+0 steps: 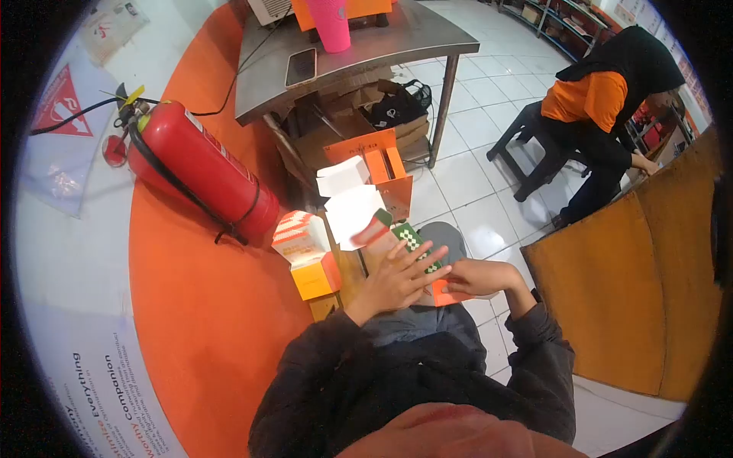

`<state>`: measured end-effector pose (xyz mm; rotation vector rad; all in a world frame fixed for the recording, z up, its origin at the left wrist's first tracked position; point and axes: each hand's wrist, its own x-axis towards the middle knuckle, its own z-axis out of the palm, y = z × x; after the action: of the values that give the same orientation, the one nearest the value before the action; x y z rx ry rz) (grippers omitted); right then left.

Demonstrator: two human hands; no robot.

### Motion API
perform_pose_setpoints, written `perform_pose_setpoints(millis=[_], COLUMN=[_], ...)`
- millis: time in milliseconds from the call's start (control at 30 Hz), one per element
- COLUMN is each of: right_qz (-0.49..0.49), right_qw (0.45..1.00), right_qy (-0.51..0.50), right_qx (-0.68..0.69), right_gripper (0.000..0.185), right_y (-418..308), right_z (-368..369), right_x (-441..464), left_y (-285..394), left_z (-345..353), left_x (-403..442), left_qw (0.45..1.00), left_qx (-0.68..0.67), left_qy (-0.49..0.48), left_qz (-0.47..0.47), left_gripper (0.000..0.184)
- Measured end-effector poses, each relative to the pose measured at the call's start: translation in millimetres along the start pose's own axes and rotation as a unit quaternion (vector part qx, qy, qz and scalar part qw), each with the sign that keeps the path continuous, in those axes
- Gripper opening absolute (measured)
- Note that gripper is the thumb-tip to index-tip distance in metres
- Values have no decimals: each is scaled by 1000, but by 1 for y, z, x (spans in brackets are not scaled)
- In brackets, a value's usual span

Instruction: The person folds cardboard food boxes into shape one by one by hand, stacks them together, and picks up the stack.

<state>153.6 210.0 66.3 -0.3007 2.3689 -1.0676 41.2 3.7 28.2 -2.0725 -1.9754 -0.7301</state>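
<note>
A small cardboard box (450,295), orange at one end with a green-and-white patterned panel, lies over my lap. My left hand (397,279) rests across it with fingers spread. At the orange end, my right hand (479,277) has its fingers bent around the edge; its fingertips are partly hidden. Just beyond my left hand stands a box with raised white flaps (355,217). To its left is an orange-and-white patterned open box (302,238) above a yellow-orange box (315,281).
A red fire extinguisher (202,168) stands by the orange wall on the left. A metal table (382,34) ahead bears a phone (301,68) and pink tumbler (331,27). A wooden panel (611,282) is at right. Another person (603,99) sits on a dark stool (527,149).
</note>
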Motion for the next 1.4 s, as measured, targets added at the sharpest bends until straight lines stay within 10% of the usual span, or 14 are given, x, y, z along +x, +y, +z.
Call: perform_pose_setpoints(millis=[200,433,833,1133,1400], right_qz=[94,2,33,11,55], right_qw=[936,869,948,933,908], right_qy=[299,494,295,360,336], right_qx=[162,-32,117,-15,245], right_gripper=[15,15,15,17,19], right_y=[-12,-22,-18,-17,-14], right_z=[43,74,55,77,66], right_x=[-11,1,3,11,10], left_y=[-11,-9,-2,-4,5], left_z=[21,13,6,8,5], left_x=[-2,4,-14,-17,-23], left_qw=[990,986,979,970,980], left_qx=[-36,-96,-103,-149,-136], left_qy=[-129,-108,-140,-159,-102], left_qz=[-48,-79,-104,-103,-101], left_gripper=[46,26,24,31,46])
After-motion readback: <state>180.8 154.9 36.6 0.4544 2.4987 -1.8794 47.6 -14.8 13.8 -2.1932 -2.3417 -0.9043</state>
